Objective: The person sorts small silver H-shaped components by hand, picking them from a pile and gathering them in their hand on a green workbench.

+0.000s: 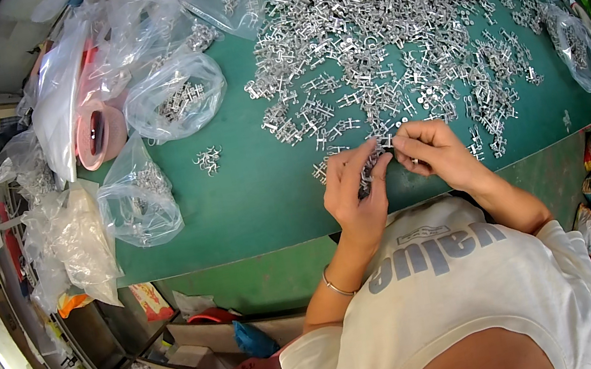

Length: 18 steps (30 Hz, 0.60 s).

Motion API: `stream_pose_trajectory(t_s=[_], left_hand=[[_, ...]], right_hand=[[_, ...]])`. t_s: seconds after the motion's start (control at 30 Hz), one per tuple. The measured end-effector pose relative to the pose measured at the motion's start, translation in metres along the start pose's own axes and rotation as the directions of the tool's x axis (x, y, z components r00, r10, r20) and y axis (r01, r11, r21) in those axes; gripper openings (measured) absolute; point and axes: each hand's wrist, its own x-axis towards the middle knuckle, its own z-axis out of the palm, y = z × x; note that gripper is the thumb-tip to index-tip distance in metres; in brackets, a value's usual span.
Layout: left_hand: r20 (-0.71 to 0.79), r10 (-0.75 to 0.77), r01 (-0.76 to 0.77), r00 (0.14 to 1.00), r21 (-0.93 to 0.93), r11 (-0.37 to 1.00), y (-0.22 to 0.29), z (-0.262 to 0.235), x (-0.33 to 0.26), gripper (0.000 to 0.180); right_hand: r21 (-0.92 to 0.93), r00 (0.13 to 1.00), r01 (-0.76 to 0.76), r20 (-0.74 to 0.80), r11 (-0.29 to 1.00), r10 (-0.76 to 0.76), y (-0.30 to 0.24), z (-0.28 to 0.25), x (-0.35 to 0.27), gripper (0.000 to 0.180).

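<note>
Over green table (251,200), both hands (395,167) pinch metal parts (372,163)

A small factory or assembly workshop. A green worktable (235,203) is heaped with small cast metal parts (377,20) on its far right, and clear plastic bags (173,95) of sorted pieces crowd its left.

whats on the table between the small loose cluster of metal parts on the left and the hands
In the head view, only bare green table lies between the small cluster and the left hand.
</note>
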Motion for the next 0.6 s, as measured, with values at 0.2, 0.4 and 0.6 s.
stream_pose_trajectory(t_s=[0.2, 0.4, 0.6], left_hand=[[0.111, -0.330, 0.348, 0.937, -0.256, 0.902, -0.004, -0.003, 0.000, 0.030], [0.007, -0.021, 0.021, 1.000, 0.038, 0.999, 0.001, 0.001, 0.000, 0.020], [0.004, -0.011, 0.011, 1.000, 0.065, 0.998, 0.002, 0.005, 0.001, 0.021]], right_hand=[[-0.328, 0.952, 0.260, -0.067, 0.908, -0.297, 0.003, 0.002, 0.000, 0.024], [-0.786, 0.768, 0.433, 0.066, 0.441, -0.637, 0.005, 0.009, -0.001, 0.017], [-0.659, 0.791, 0.455, -0.008, 0.598, -0.612, 0.006, 0.005, -0.001, 0.019]])
